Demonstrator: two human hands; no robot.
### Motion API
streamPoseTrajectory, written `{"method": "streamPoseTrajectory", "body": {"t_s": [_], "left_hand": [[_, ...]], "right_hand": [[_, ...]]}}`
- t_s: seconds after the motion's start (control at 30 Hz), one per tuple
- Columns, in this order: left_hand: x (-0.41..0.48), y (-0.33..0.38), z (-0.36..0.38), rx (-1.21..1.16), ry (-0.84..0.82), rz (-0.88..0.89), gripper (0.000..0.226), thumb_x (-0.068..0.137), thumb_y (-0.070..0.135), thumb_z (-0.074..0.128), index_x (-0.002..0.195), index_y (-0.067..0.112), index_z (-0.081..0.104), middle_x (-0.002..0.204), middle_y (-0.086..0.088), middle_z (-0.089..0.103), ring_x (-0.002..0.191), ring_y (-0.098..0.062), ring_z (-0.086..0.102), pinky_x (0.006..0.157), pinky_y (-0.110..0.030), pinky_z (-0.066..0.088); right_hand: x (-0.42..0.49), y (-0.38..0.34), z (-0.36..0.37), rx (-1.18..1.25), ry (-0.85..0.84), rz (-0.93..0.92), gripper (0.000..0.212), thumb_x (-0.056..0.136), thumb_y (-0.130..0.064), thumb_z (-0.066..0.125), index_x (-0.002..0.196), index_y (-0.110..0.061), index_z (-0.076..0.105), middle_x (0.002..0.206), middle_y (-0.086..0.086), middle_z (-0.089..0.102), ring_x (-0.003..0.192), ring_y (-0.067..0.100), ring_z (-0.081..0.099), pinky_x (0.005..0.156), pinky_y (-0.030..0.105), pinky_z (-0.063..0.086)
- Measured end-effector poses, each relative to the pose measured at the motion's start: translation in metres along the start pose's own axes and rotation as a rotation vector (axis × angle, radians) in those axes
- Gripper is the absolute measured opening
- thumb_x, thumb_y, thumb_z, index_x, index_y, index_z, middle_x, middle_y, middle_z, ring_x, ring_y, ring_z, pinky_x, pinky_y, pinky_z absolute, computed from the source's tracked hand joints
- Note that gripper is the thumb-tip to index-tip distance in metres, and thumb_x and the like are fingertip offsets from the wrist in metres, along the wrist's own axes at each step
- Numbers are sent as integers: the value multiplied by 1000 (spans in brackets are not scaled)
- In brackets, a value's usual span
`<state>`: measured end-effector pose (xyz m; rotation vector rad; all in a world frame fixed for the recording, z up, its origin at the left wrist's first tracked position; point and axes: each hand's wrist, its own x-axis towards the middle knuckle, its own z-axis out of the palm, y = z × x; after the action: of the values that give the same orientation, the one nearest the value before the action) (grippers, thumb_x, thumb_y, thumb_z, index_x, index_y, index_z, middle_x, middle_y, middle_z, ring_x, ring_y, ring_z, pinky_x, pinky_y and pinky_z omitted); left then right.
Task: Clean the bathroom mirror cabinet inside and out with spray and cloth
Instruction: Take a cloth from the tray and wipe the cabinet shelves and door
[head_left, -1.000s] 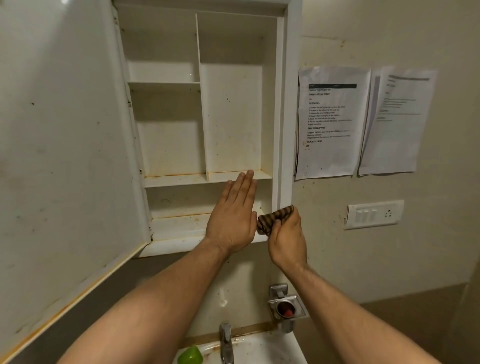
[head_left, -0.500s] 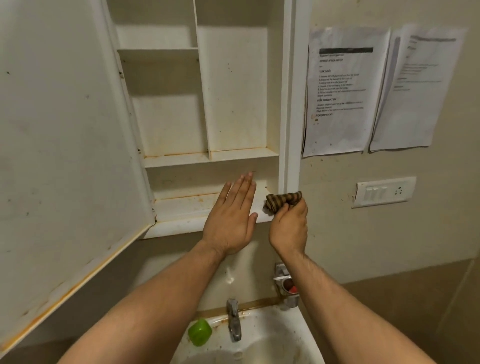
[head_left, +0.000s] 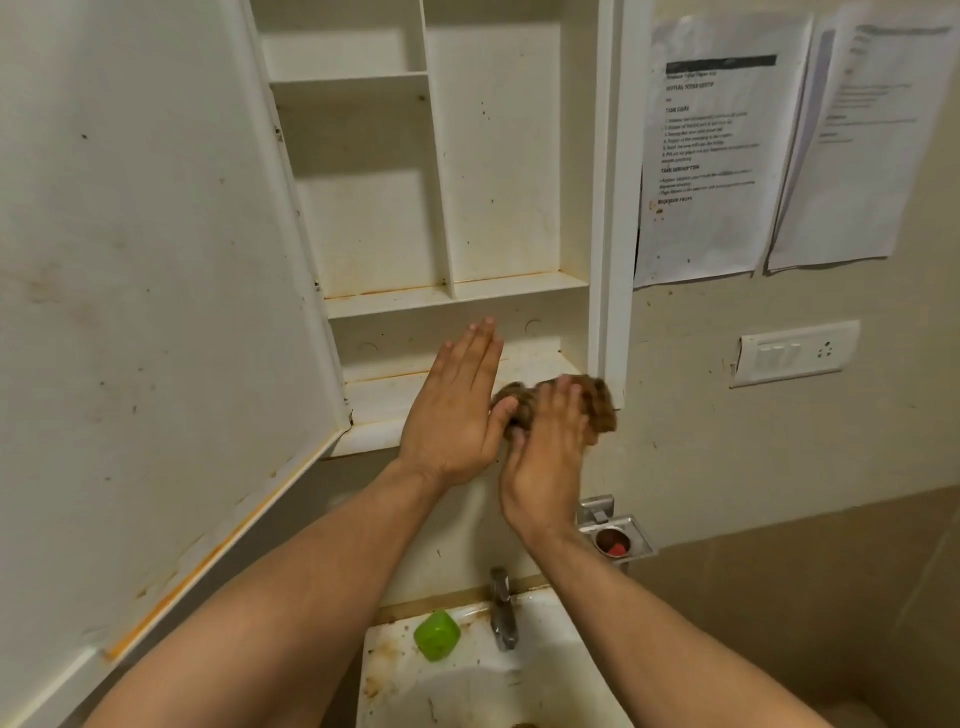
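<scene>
The right hand (head_left: 545, 452) grips the bunched brown cloth (head_left: 600, 408) at the cabinet's (head_left: 607, 208) bottom-shelf right front corner; the left hand (head_left: 457, 410) lies just beside it, fingers straight and together.

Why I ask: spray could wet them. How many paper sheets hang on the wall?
2: a left sheet just right of the cabinet, and a right sheet above the switch plate. Another may hide behind it.
</scene>
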<state>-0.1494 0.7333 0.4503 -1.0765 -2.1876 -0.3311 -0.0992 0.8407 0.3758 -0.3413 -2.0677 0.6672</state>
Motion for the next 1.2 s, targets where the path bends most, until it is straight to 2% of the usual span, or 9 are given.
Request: {"method": "streamPoseTrajectory", "body": {"t_s": [0.13, 0.3, 0.4, 0.53, 0.73, 0.83, 0.9, 1.03, 1.2], "left_hand": [[-2, -4, -11, -43, 19, -34, 68, 107, 44, 34, 163, 6, 23, 173, -9, 10, 160, -21, 5, 130, -40, 5], [-16, -18, -21, 15, 3, -42, 69, 108, 45, 34, 163, 5, 21, 173, -11, 10, 160, -25, 6, 130, -38, 4], [-27, -23, -21, 28, -12, -59, 71, 107, 49, 30, 164, 7, 18, 174, -8, 8, 160, -23, 4, 130, -38, 3], [-31, -28, -20, -5, -6, -73, 71, 106, 48, 29, 163, 6, 20, 173, -9, 10, 160, -23, 5, 131, -38, 4], [-34, -22, -11, -2, -66, -22, 73, 105, 51, 23, 163, 7, 21, 173, -9, 11, 160, -23, 6, 131, -39, 5], [-39, -21, -4, 20, -99, 19, 73, 105, 50, 22, 163, 7, 19, 173, -9, 9, 160, -24, 4, 131, -40, 4], [-40, -23, 0, 18, -97, 24, 71, 106, 49, 24, 163, 8, 19, 173, -9, 8, 160, -23, 3, 130, -38, 1], [-39, -30, 1, -63, -35, -8, 71, 106, 49, 25, 163, 7, 21, 173, -8, 11, 160, -22, 5, 131, -38, 4], [-31, -35, -2, -126, 45, 13, 69, 107, 48, 29, 163, 8, 23, 173, -7, 15, 160, -22, 9, 130, -35, 5]], "right_hand": [[-6, -25, 11, 103, -175, -218, 74, 89, -16, 58, 158, -16, 31, 162, 1, 35, 155, 16, 20, 128, 42, 9], [29, 39, -36, -177, -257, -578, 60, 95, -30, 51, 152, -17, 40, 159, 3, 40, 150, 23, 32, 127, 33, 11], [40, 69, -57, -272, -170, -490, 61, 96, -28, 47, 155, -14, 38, 162, 6, 37, 151, 25, 30, 126, 43, 20], [4, 18, -11, -186, -41, -178, 63, 96, -23, 45, 156, -6, 34, 165, 12, 29, 155, 28, 21, 128, 47, 13], [30, 50, -48, -302, -140, -601, 49, 95, -23, 55, 142, -10, 51, 143, 11, 51, 131, 32, 49, 121, 45, 28], [53, 81, -82, -554, -136, -634, 47, 97, -27, 48, 140, -10, 54, 143, 10, 54, 133, 31, 51, 126, 48, 17], [52, 77, -74, -555, -109, -591, 45, 96, -25, 48, 135, -5, 58, 138, 15, 57, 130, 34, 53, 124, 50, 23], [23, 10, -24, -231, 76, -130, 31, 94, -21, 47, 118, -6, 60, 128, 15, 56, 122, 34, 50, 112, 47, 38], [16, 6, -20, -139, -84, -435, 36, 95, -28, 50, 126, -14, 59, 130, 6, 57, 121, 25, 51, 107, 37, 37]]}}
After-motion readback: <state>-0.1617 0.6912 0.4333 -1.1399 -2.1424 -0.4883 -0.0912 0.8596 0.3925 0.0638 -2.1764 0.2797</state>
